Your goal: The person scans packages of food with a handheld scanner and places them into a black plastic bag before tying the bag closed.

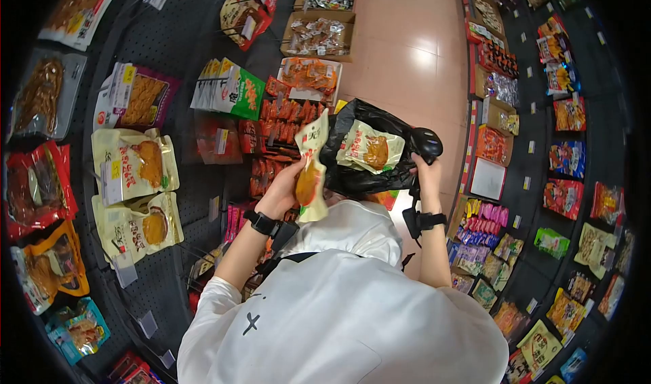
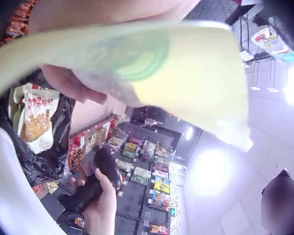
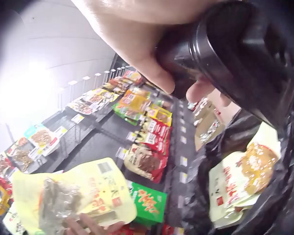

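Note:
My left hand (image 1: pixel 282 191) grips a cream-coloured snack packet (image 1: pixel 310 170) by its edge, held upright to the left of an open black plastic bag (image 1: pixel 369 112). In the right wrist view, this packet (image 3: pixel 100 188) shows a partly clear face with a barcode near its top. My right hand (image 1: pixel 428 179) holds a black handheld barcode scanner (image 1: pixel 426 143) by its handle, at the bag's right side. Inside the bag lies a similar cream packet (image 1: pixel 371 148) with a browned-meat picture; the right wrist view shows it beneath the scanner (image 3: pixel 225 58).
Packets hang on a dark pegboard shelf (image 1: pixel 196 248) at the left, including similar cream packets (image 1: pixel 139 163). Open cartons (image 1: pixel 317 34) of small snacks stand ahead. A pale tiled aisle floor (image 1: pixel 407 79) separates this side from another stocked shelf (image 1: pixel 529 180) at the right.

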Demonstrator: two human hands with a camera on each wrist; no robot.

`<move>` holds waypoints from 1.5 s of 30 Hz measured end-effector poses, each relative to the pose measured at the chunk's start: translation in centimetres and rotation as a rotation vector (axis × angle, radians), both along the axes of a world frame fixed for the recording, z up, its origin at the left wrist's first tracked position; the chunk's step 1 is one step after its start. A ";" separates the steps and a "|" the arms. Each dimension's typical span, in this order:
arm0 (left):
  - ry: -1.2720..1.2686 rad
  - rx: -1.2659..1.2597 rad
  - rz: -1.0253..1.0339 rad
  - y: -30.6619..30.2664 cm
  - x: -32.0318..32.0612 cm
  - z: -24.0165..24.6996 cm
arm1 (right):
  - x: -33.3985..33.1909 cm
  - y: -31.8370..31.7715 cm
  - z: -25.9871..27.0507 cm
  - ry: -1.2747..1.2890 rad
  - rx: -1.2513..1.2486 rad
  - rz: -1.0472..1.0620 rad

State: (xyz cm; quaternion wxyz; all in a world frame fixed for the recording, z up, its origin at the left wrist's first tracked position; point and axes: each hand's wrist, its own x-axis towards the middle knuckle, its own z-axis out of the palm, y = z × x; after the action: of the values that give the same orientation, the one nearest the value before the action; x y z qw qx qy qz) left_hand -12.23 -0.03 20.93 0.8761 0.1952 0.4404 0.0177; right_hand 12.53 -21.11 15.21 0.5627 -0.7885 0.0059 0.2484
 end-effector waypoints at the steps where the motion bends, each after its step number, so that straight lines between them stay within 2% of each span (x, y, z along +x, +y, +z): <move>1: 0.002 0.077 -0.018 -0.2 1.5 1.5 | 0.4 -0.4 -0.2 -0.005 -0.012 -0.037; 2: -0.065 0.217 0.001 0.0 2.2 0.5 | 0.7 -1.0 -1.2 0.023 0.012 -0.068; 3: -0.063 0.216 -0.010 0.1 3.0 -0.1 | 0.9 -1.4 -1.8 0.026 0.012 -0.079; 6: -0.032 0.620 -0.166 -0.5 6.3 -0.1 | 0.9 -2.0 -2.6 0.091 0.043 -0.116; 8: -0.111 0.803 -0.253 -0.8 8.6 -0.9 | 0.7 -2.1 -2.9 0.207 0.022 -0.147; 10: -0.159 1.060 -0.383 -1.1 10.8 -1.4 | 0.4 -2.1 -3.2 0.207 0.033 -0.155; 11: -0.219 1.083 -0.372 -1.4 11.9 -2.1 | 0.4 -2.0 -3.3 0.203 0.044 -0.150; 13: -0.191 1.356 -0.577 -1.3 13.9 -2.4 | 0.5 -2.0 -3.8 0.245 0.044 -0.154; 14: -0.195 1.354 -0.586 -1.4 14.8 -2.7 | 0.5 -2.0 -4.2 0.266 0.088 -0.152; 16: -0.213 1.564 -0.723 -1.7 16.3 -4.0 | 0.4 -2.1 -4.0 0.299 0.165 -0.167; 17: -0.220 1.562 -0.729 -1.9 16.8 -4.6 | 0.4 -2.3 -4.2 0.299 0.164 -0.175; 19: -0.217 1.735 -0.835 -2.3 17.3 -5.9 | 0.5 -2.6 -4.6 0.281 0.167 -0.219; 21: -0.186 1.703 -0.916 -2.3 17.5 -6.9 | 0.4 -3.2 -4.8 0.265 0.157 -0.230; 23: -0.093 1.708 -1.130 -2.0 17.8 -8.0 | 0.3 -3.8 -4.9 0.294 0.170 -0.266; 25: -0.056 1.798 -1.190 -1.9 17.7 -9.2 | 0.3 -4.2 -4.8 0.298 0.156 -0.290; 27: -0.030 1.926 -1.379 -1.7 18.0 -10.1 | 0.2 -4.5 -4.7 0.283 0.180 -0.323; 28: -0.004 1.907 -1.463 -1.6 18.1 -10.4 | 0.2 -4.5 -4.6 0.282 0.182 -0.324; 29: -0.004 1.910 -1.463 -1.7 18.2 -10.6 | 0.2 -4.5 -4.5 0.279 0.190 -0.328; 31: 0.079 1.913 -1.670 -2.2 18.1 -11.5 | 0.3 -4.3 -4.1 0.275 0.200 -0.332; 33: 0.120 1.928 -1.642 -2.8 17.6 -12.2 | 0.5 -4.0 -3.8 0.253 0.229 -0.359; 35: 0.117 1.947 -1.480 -3.3 16.7 -12.4 | 0.6 -3.8 -3.4 0.237 0.235 -0.368; 39: 0.131 1.940 -1.465 -2.5 14.5 -12.5 | 0.8 -3.6 -3.5 0.208 0.266 -0.348; 40: 0.177 2.046 -1.345 -2.4 13.6 -12.6 | 0.8 -3.5 -3.5 0.208 0.268 -0.342; 41: 0.181 2.046 -1.342 -2.1 13.2 -12.7 | 0.7 -3.4 -3.4 0.216 0.261 -0.345; 43: 0.335 2.196 -1.091 -1.4 12.3 -12.7 | 0.5 -3.4 -3.4 0.226 0.255 -0.342; 45: 0.418 2.154 -1.076 -1.1 10.9 -11.7 | 0.3 -3.3 -3.7 0.222 0.250 -0.336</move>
State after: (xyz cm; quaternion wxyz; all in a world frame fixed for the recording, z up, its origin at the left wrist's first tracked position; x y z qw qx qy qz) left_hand -1.29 -1.15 9.20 0.0745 0.9775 0.1958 -0.0228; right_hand 12.84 -24.45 11.50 0.6854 -0.6682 0.1682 0.2353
